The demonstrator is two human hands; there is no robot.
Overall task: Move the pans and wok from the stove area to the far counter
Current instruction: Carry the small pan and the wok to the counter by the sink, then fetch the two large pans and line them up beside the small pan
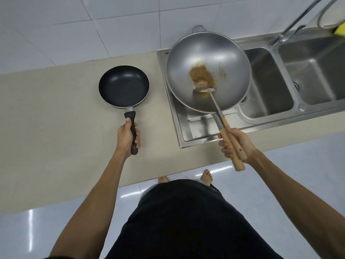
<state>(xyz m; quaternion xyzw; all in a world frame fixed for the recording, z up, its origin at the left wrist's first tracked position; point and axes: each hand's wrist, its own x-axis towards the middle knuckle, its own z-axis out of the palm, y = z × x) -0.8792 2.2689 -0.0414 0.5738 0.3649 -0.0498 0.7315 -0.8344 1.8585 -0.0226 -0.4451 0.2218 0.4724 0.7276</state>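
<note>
A small black non-stick frying pan (pixel 124 86) sits over the beige counter (pixel 56 116), and my left hand (pixel 127 138) is shut on its black handle. A large steel wok (pixel 208 71) with brown food residue in its bowl is over the sink's left drainboard. My right hand (pixel 234 144) grips the wok's wooden handle together with the wooden handle of a metal spatula (pixel 214 99) whose blade lies inside the wok. I cannot tell whether pan or wok rests on the surface or hovers just above it.
A stainless double sink (pixel 291 75) with a tall faucet (pixel 291 25) fills the right side. White wall tiles rise behind the counter. A yellow object (pixel 340 30) sits at the far right edge. My bare feet stand on glossy floor below the counter's front edge.
</note>
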